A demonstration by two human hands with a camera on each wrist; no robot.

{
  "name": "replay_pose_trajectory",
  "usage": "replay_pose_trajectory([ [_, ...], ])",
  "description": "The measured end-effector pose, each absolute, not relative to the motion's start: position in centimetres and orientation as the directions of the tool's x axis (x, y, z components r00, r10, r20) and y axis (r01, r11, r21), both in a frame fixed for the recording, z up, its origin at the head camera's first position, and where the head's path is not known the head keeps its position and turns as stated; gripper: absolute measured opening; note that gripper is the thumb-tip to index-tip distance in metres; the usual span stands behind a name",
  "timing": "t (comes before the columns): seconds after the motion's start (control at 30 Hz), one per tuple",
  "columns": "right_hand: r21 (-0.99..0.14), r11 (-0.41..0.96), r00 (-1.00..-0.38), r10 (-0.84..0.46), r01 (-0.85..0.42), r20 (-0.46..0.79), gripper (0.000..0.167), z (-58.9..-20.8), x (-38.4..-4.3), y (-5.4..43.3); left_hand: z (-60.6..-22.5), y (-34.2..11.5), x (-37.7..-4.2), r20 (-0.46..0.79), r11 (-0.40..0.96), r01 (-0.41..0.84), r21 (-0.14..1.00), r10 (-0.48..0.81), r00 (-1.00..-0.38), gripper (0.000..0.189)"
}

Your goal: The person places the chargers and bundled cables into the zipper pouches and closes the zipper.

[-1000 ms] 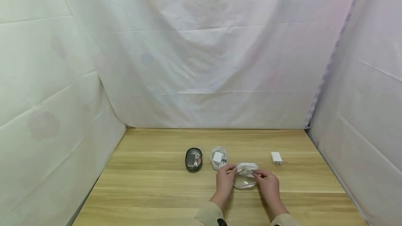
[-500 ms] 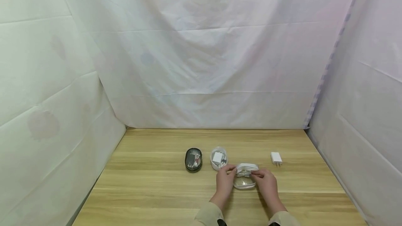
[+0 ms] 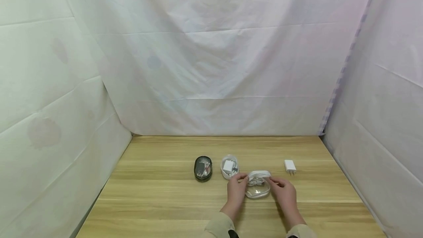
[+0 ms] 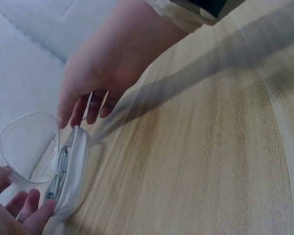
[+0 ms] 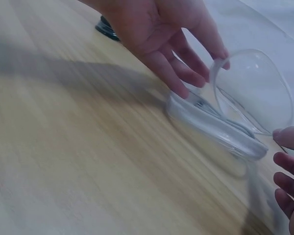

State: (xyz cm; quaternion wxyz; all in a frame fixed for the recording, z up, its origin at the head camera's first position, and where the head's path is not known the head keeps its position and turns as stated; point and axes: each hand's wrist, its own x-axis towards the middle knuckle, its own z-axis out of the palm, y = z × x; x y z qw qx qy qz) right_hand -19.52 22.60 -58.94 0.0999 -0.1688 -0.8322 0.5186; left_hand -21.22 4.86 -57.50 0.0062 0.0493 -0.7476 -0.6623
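A clear zip case (image 3: 259, 194) with white trim stands with its lid raised, seen from the side in the left wrist view. Inside it lies a bundled white cable (image 4: 60, 169). At the case's left side, my left hand (image 3: 236, 192) pinches the lid's edge, with other fingertips against the base. My right hand (image 3: 285, 194) is at the right side. Its thumb tip touches the lid rim while its fingers stay apart, loosely bent, as the right wrist view shows.
A white oval case (image 3: 222, 172) with a charger and cable lies just beyond my left hand. Farther left is a black oval case (image 3: 203, 169). A white plug charger (image 3: 289, 165) lies at the back right of the wooden table (image 3: 158, 194). White cloth (image 3: 214, 65) surrounds it.
My right hand has drawn back from the cable toward the case's right edge, and its fingers have loosened. The left hand keeps its hold at the left side.
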Motion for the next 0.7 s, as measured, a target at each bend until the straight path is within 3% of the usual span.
replay_pose_trajectory([
  [0.2,-0.899,0.404,-0.878,0.476,0.168,0.050,0.024,-58.9,-19.9,23.8,-57.4,4.8,-21.3,-0.033,0.115,-0.043,0.992,-0.094,-0.995,0.010],
  [0.53,-0.922,0.323,-0.803,0.595,0.214,0.022,0.029,-57.8,-20.8,26.7,-57.5,4.6,-21.3,-0.059,0.128,-0.072,0.989,-0.100,-0.993,0.010],
  [0.7,-0.919,0.296,-0.790,0.612,0.259,-0.025,0.044,-57.6,-21.4,27.8,-57.5,4.5,-21.3,-0.065,0.120,-0.078,0.990,-0.105,-0.992,0.010],
])
